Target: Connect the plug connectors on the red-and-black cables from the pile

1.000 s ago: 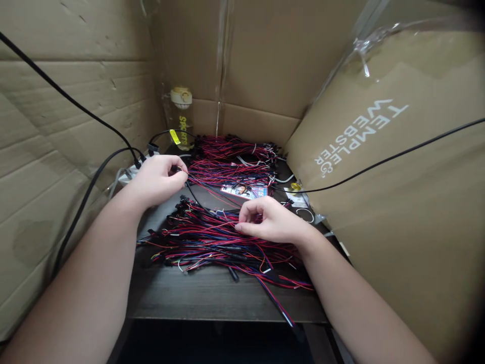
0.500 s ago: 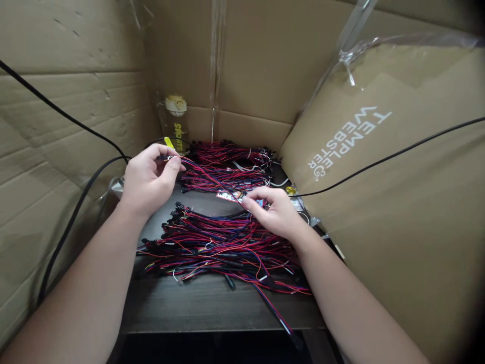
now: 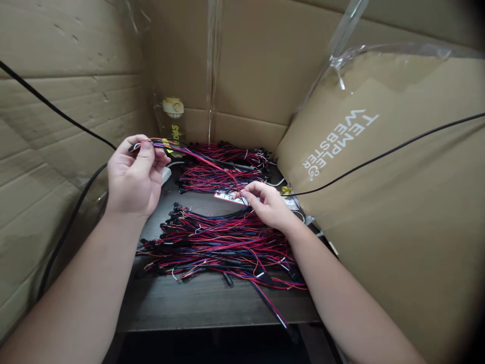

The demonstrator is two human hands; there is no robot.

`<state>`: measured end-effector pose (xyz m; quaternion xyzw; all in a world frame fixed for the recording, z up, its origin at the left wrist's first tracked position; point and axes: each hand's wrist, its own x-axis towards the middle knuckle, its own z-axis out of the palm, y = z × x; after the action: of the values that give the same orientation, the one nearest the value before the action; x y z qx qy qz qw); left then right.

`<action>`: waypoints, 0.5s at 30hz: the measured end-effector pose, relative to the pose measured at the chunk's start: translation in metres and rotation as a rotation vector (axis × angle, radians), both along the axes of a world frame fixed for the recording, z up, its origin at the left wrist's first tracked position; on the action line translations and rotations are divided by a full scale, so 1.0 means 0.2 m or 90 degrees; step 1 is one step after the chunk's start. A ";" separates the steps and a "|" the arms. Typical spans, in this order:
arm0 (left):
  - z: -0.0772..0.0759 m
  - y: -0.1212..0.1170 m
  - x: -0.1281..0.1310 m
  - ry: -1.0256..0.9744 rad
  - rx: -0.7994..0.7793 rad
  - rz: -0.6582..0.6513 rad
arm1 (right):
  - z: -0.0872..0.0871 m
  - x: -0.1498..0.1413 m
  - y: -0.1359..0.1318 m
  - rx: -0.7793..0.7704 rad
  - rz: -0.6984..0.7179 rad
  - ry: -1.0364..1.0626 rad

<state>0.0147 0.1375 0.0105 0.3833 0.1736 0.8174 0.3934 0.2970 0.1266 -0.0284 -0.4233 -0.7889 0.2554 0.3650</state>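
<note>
A wire harness (image 3: pixel 204 161) of red, blue, black and orange wires stretches slantwise between my two hands. My left hand (image 3: pixel 137 174) pinches its upper left end between thumb and fingers, where a dark connector shows. Lower down on the right, my right hand (image 3: pixel 267 203) closes thumb and fingertips on the other part of the same wires. Below my hands lies a wide pile of similar harnesses (image 3: pixel 223 247) with black connectors at its left. Behind the held wires is a second pile (image 3: pixel 223 174), partly covered by them.
Cardboard walls (image 3: pixel 250 60) enclose the dark table (image 3: pixel 182 303) on the left, back and right. A bottle with a cream lid (image 3: pixel 173 106) stands in the back left corner. Black cables (image 3: pixel 379 154) cross both sides. One harness (image 3: pixel 271 306) hangs past the front edge.
My left hand has moved left and a little down, with its palm turned more toward me, drawing its wire end along. My right hand has shifted slightly left, still gripping the wires.
</note>
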 end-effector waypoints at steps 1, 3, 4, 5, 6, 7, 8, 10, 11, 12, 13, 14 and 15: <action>0.00 0.00 0.00 -0.001 -0.003 -0.006 | 0.00 -0.01 0.00 -0.016 0.010 0.022; -0.01 0.00 0.01 0.009 -0.010 -0.020 | -0.01 -0.03 -0.01 -0.051 0.043 0.056; -0.02 0.00 0.01 0.013 -0.011 -0.024 | -0.01 -0.04 -0.01 -0.068 0.058 0.066; -0.02 0.01 0.01 0.015 -0.013 -0.026 | -0.02 -0.04 -0.01 -0.083 0.068 0.071; -0.02 0.01 0.02 0.012 -0.017 -0.026 | -0.02 -0.04 -0.01 -0.096 0.072 0.072; -0.02 0.01 0.02 0.006 -0.020 -0.024 | -0.04 -0.04 -0.01 -0.108 0.072 0.074; -0.02 0.01 0.01 -0.001 -0.022 -0.016 | -0.05 -0.04 0.00 -0.120 0.068 0.079; -0.01 0.02 0.01 -0.010 -0.016 0.012 | -0.08 -0.03 0.01 -0.139 0.051 0.094; -0.01 0.02 0.00 -0.011 -0.007 0.031 | -0.09 -0.03 0.02 -0.145 0.039 0.106; -0.01 0.02 0.00 -0.012 0.004 0.048 | -0.10 -0.03 0.03 -0.147 0.026 0.122; 0.00 0.03 0.00 -0.012 0.013 0.060 | -0.11 -0.03 0.04 -0.147 0.012 0.141; 0.00 0.03 -0.01 -0.015 0.018 0.066 | -0.11 -0.03 0.05 -0.148 -0.002 0.163; 0.00 0.02 -0.01 -0.019 0.018 0.067 | -0.11 -0.04 0.05 -0.150 -0.015 0.189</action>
<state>0.0132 0.1424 0.0101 0.3670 0.1763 0.8448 0.3472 0.2893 0.1372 -0.0513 -0.4299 -0.6860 0.4017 0.4279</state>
